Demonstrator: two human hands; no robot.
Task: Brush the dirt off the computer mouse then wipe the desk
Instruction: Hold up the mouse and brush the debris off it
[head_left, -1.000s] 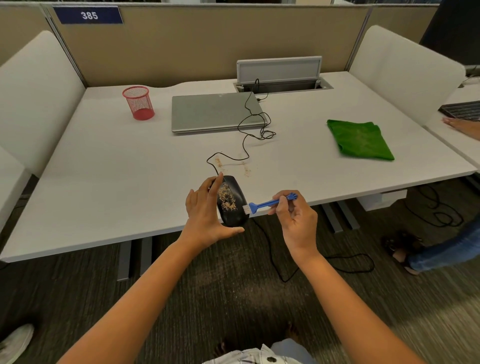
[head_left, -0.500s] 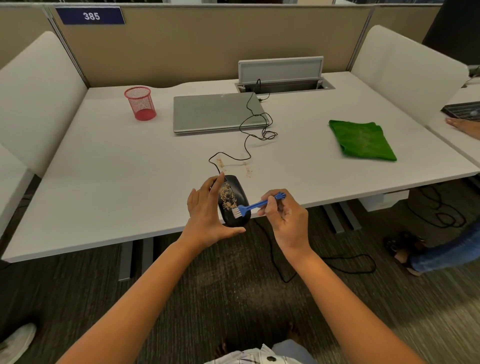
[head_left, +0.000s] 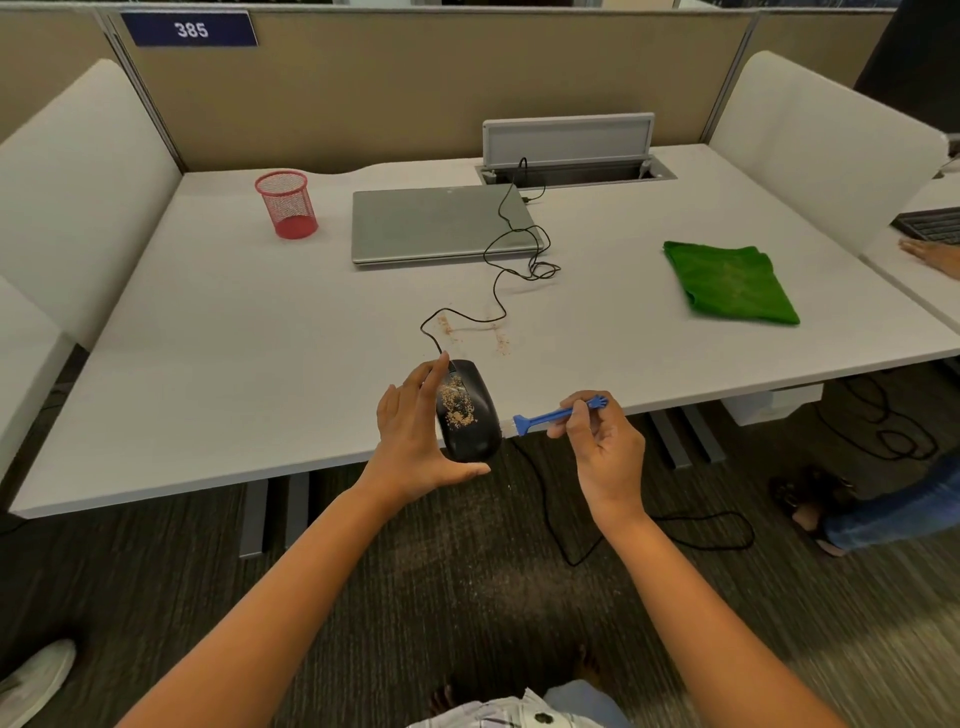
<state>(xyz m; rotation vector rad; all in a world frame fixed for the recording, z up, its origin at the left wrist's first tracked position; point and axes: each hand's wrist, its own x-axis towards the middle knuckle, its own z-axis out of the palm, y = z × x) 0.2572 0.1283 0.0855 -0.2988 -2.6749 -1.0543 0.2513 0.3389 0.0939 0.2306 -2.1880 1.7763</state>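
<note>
Black mouse (head_left: 469, 410) — gripped in left hand (head_left: 415, 441) over the desk (head_left: 260, 332) edge, long axis pointing away, grit on top. Blue brush (head_left: 550, 415) — pinched in right hand (head_left: 605, 452), bristles just right of the mouse, aimed leftward.

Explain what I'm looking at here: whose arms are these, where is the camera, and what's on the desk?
No machine: a person wears a camera on the head, looking down at their own bare arms. The left hand holds a black wired computer mouse speckled with tan crumbs. The right hand holds a small blue plastic brush, its bristles just beside the mouse. On the white desk lie a closed grey laptop, a red mesh cup, a folded green cloth and scattered crumbs.
</note>
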